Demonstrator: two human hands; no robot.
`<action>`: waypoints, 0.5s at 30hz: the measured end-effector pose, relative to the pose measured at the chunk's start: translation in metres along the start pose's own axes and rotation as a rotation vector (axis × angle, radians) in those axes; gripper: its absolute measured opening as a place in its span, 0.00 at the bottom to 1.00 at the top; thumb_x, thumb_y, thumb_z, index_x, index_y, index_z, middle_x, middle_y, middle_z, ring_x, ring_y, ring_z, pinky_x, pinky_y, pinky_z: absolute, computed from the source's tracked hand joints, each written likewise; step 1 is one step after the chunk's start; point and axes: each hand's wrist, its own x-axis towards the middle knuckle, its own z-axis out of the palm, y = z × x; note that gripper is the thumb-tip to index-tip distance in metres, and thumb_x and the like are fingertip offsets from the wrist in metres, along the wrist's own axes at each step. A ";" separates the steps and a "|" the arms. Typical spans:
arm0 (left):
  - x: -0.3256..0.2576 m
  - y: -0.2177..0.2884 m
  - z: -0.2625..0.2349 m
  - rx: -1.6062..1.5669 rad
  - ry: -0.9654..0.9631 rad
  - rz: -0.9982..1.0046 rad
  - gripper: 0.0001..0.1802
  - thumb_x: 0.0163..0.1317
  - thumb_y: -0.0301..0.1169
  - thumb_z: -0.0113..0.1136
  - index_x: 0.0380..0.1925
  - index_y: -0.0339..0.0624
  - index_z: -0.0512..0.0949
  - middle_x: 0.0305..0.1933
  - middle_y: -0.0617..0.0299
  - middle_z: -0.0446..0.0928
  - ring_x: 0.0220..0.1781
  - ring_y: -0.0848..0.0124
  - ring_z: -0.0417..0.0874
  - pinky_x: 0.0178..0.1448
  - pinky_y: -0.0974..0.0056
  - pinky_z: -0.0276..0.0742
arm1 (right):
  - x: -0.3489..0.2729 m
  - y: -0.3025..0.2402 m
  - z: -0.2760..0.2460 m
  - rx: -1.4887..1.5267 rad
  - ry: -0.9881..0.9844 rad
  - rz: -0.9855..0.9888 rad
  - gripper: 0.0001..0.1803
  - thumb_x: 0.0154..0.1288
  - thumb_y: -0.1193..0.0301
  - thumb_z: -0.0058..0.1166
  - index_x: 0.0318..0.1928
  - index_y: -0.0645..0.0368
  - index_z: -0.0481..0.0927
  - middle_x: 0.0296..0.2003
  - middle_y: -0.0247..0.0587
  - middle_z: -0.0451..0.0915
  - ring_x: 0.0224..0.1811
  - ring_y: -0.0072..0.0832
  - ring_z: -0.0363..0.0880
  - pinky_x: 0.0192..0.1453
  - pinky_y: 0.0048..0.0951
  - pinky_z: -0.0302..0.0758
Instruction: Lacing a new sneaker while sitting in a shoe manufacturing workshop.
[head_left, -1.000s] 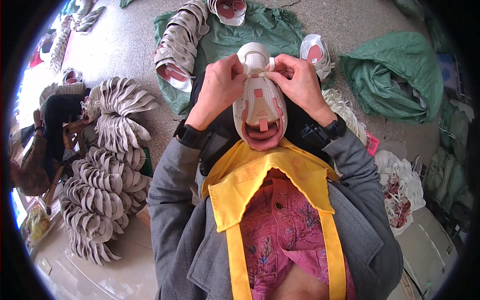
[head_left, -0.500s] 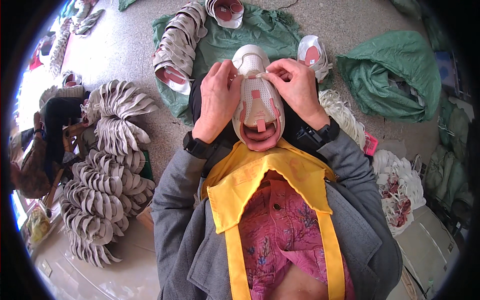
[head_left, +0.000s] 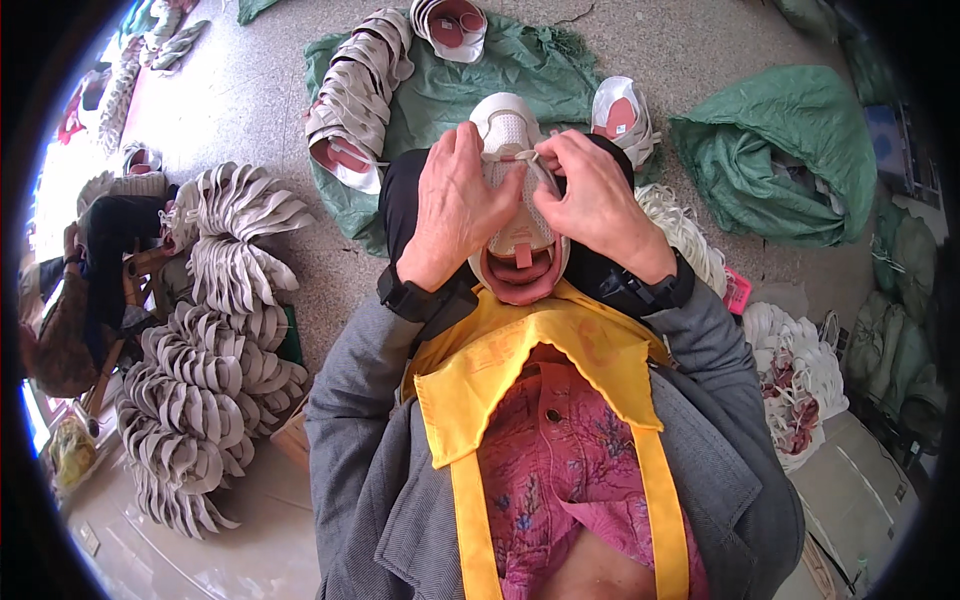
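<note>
Touching lace (head_left: 523, 156) on shoe (head_left: 520, 233); right hand (head_left: 597, 208)

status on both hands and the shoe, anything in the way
Left hand: thumb across the pale shoe. Right hand at its lace. Shoe toe pointing away, partly covered by hands; nothing else blocking.

We bend both arms at the elbows (head_left: 335, 450), the left forearm (head_left: 365, 350) and right forearm (head_left: 712, 335) slanting forward and inward. Our left hand (head_left: 452, 215) shows its back, fingers (head_left: 465, 147) bent, thumb (head_left: 508, 200) stretched rightward; our right hand (head_left: 603, 205) faces it, fingers curled, thumb pointing inward, the two hands near each other at our midline
</note>
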 end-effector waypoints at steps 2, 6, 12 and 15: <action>0.001 0.007 -0.002 0.024 -0.092 -0.050 0.26 0.52 0.36 0.72 0.42 0.32 0.69 0.39 0.42 0.74 0.45 0.43 0.78 0.48 0.47 0.75 | 0.002 -0.002 0.002 -0.117 0.027 -0.085 0.16 0.57 0.80 0.58 0.47 0.68 0.77 0.43 0.55 0.79 0.45 0.53 0.83 0.49 0.44 0.81; 0.002 0.013 -0.002 0.043 -0.100 -0.041 0.27 0.52 0.36 0.72 0.43 0.32 0.69 0.40 0.42 0.74 0.47 0.43 0.78 0.50 0.47 0.75 | 0.007 0.003 0.010 -0.179 0.056 -0.090 0.14 0.57 0.83 0.54 0.45 0.68 0.77 0.42 0.57 0.79 0.44 0.57 0.81 0.49 0.50 0.78; 0.002 0.011 0.002 0.046 -0.102 -0.046 0.26 0.53 0.36 0.71 0.44 0.33 0.69 0.41 0.42 0.75 0.48 0.43 0.78 0.52 0.47 0.76 | 0.007 0.011 0.006 0.009 0.057 -0.033 0.09 0.56 0.81 0.55 0.40 0.66 0.80 0.36 0.56 0.82 0.43 0.55 0.81 0.50 0.50 0.78; 0.001 0.011 0.002 0.047 -0.107 -0.055 0.26 0.53 0.35 0.71 0.45 0.33 0.68 0.41 0.41 0.75 0.48 0.43 0.78 0.52 0.47 0.76 | 0.005 0.009 0.005 -0.015 0.051 -0.029 0.10 0.57 0.81 0.54 0.41 0.66 0.80 0.37 0.55 0.82 0.44 0.55 0.82 0.49 0.49 0.78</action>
